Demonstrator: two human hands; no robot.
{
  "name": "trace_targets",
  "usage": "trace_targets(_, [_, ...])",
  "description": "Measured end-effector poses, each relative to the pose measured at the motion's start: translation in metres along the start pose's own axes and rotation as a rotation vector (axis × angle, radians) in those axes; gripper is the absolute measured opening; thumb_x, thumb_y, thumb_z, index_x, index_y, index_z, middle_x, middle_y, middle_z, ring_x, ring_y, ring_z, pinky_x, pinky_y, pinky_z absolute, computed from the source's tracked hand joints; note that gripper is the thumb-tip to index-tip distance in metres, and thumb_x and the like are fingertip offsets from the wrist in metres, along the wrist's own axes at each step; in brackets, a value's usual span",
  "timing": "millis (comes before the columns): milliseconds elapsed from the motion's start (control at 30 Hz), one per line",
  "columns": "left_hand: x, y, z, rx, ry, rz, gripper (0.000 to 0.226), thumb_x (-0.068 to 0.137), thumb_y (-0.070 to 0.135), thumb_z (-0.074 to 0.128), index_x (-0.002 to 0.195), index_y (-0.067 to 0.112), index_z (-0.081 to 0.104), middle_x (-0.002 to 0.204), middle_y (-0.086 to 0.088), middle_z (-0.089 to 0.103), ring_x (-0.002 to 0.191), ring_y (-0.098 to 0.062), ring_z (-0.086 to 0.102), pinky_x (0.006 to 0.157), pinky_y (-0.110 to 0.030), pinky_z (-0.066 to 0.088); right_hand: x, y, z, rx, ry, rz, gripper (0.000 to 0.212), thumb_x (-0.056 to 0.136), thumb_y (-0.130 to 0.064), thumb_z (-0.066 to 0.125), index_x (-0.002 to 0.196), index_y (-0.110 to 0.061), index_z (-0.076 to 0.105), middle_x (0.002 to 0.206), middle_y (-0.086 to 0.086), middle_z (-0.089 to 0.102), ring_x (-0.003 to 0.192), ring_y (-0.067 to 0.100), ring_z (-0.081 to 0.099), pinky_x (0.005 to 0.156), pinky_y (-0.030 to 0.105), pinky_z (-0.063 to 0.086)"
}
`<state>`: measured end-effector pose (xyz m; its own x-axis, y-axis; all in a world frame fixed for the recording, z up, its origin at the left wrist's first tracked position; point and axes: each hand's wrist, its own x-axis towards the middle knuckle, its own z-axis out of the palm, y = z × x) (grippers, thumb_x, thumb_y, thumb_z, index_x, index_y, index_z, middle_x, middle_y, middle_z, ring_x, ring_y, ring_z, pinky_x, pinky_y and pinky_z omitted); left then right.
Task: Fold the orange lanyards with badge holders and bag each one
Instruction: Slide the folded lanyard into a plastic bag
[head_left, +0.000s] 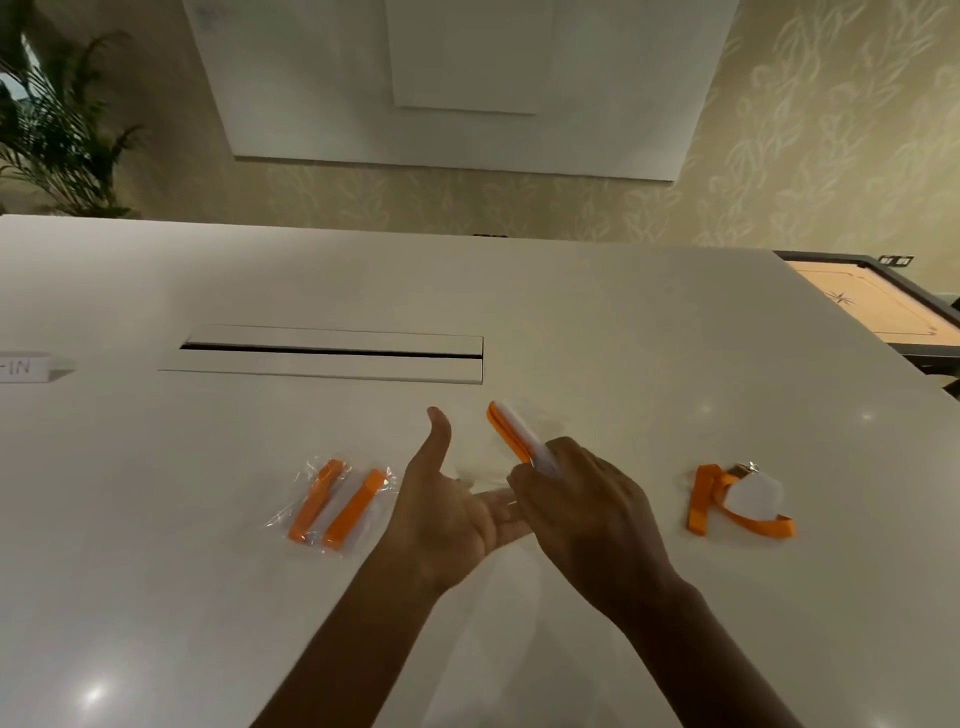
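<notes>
Right hand (582, 499) gripping folded lanyard (511, 434), left hand (447, 499) open with thumb up, bagged lanyards (332, 504) left, loose lanyard (737, 499) right, table (675, 338) bare beyond.

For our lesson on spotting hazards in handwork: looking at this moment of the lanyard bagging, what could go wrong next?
1. The right hand grips the folded lanyard only at its near end; the free end could spring open before bagging.
2. The clear bag against the left hand is hard to see, so its mouth could be missed.
3. The unfolded lanyard lies loose close to the right arm and might be swept aside.
</notes>
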<state>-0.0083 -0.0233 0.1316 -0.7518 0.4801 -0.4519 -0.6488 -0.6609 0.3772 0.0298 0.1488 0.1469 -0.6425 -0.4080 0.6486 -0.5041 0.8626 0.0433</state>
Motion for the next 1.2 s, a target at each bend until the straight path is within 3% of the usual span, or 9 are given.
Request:
trace_targets(100, [-0.006,0.005,0.007,-0.118,-0.157,-0.002,0.109,0.078,0.073,0.073,0.156,0.013,0.025,0.147,-0.034,0.053,0.130,-0.052,0.058,0.112,-0.061,0.045,0.003,-0.005,0.000,0.011,-0.028,-0.049,0.022,0.101,-0.023,0.061,0.091,-0.009,0.073,0.084,0.009,0.066,0.062,0.017,0.059,0.056,0.028,0.055])
trace_targets(267, [-0.004,0.010,0.014,-0.100,0.008,0.028,0.104,0.082,0.059,0.076,0.157,0.015,0.018,0.142,-0.034,0.055,0.121,-0.052,0.064,0.102,-0.061,0.053,0.008,-0.005,0.002,-0.015,-0.065,-0.048,0.016,0.100,-0.022,0.072,0.095,-0.007,0.075,0.087,0.009,0.068,0.065,0.019,0.062,0.057,0.031,0.057])
trace_targets(467, [0.002,0.004,0.016,0.010,0.049,0.081,0.091,0.083,0.058,0.074,0.148,0.006,0.040,0.129,-0.030,0.068,0.113,-0.046,0.071,0.099,-0.055,0.057,0.012,-0.004,0.002,-0.043,-0.029,-0.010,0.015,0.094,-0.020,0.079,0.095,-0.005,0.076,0.087,0.011,0.070,0.064,0.021,0.065,0.055,0.033,0.062])
trace_targets(700, [0.005,-0.001,0.012,0.081,0.027,0.130,0.080,0.082,0.055,0.073,0.141,0.005,0.055,0.132,-0.026,0.068,0.121,-0.040,0.069,0.103,-0.050,0.056,0.017,-0.003,0.003,-0.061,-0.024,0.009,0.038,0.105,-0.029,0.050,0.096,-0.005,0.079,0.088,0.014,0.074,0.072,0.024,0.073,0.063,0.037,0.068])
trace_targets(767, [0.006,0.001,0.011,0.084,0.030,0.172,0.078,0.088,0.056,0.068,0.143,0.002,0.053,0.131,-0.027,0.068,0.119,-0.040,0.069,0.100,-0.049,0.057,0.019,-0.004,0.001,-0.027,0.011,0.041,0.031,0.105,-0.027,0.058,0.103,-0.005,0.080,0.091,0.014,0.075,0.074,0.024,0.074,0.064,0.037,0.068])
trace_targets(900, [0.009,0.011,0.009,0.067,0.082,0.340,0.075,0.093,0.052,0.065,0.144,0.001,0.047,0.113,-0.026,0.071,0.105,-0.036,0.073,0.086,-0.046,0.063,0.017,-0.010,-0.010,0.364,0.172,0.340,0.049,0.092,-0.028,0.083,0.137,-0.014,0.071,0.101,0.001,0.073,0.079,0.010,0.070,0.067,0.020,0.061])
trace_targets(967, [0.011,0.016,0.007,0.057,0.097,0.401,0.071,0.094,0.052,0.065,0.141,0.002,0.049,0.117,-0.027,0.071,0.109,-0.039,0.073,0.085,-0.049,0.064,0.011,-0.019,-0.020,0.639,0.096,0.599,0.073,0.087,-0.047,0.082,0.153,-0.037,0.053,0.122,-0.010,0.075,0.093,0.004,0.076,0.073,0.017,0.064])
trace_targets(1033, [0.014,0.021,0.001,0.105,0.075,0.440,0.062,0.092,0.057,0.064,0.127,0.005,0.062,0.110,-0.022,0.076,0.102,-0.035,0.077,0.080,-0.047,0.064,0.004,-0.029,-0.029,0.929,-0.086,0.882,0.080,0.074,-0.064,0.084,0.144,-0.061,0.045,0.122,-0.006,0.076,0.080,0.013,0.081,0.061,0.027,0.066])
trace_targets(1200, [0.018,0.032,-0.005,0.294,-0.036,0.360,0.063,0.091,0.075,0.042,0.085,0.029,0.084,0.094,-0.001,0.081,0.088,-0.018,0.079,0.085,-0.044,0.063,-0.002,-0.038,-0.025,1.108,-0.269,0.984,0.076,0.066,-0.063,0.084,0.133,-0.043,0.055,0.116,0.003,0.076,0.063,0.025,0.079,0.054,0.035,0.065])
